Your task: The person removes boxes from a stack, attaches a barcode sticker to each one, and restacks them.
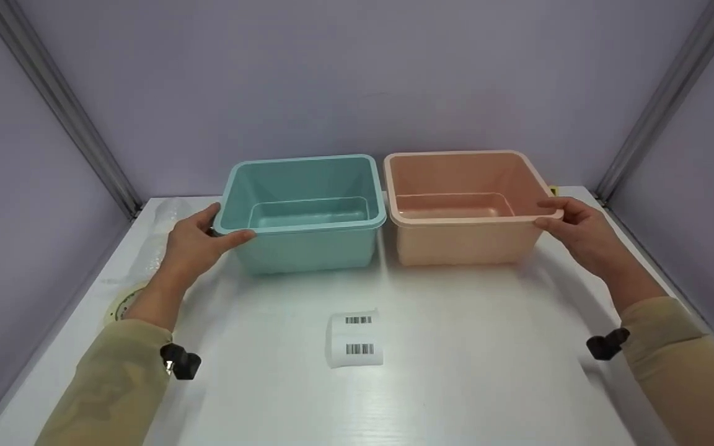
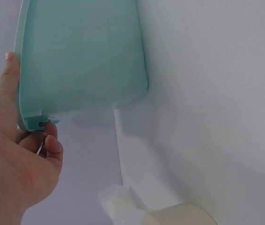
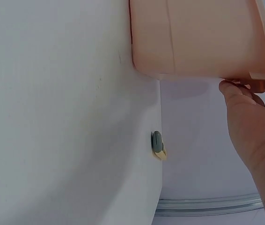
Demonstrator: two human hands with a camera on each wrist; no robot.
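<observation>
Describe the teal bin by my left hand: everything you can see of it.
The teal bin is a rectangular open-topped tub of smooth, matte plastic with a flared rim and rounded corners. It stands upright on the white table, empty inside, just left of the peach bin; whether the two rims touch I cannot tell. The left hand grips its left rim, thumb over the front edge, fingers under the lip. The left wrist view shows a small notched tab under that rim.

White table (image 1: 456,384), lilac walls (image 1: 357,74), 2 grey corner rails (image 1: 59,105), possibly metal.
</observation>
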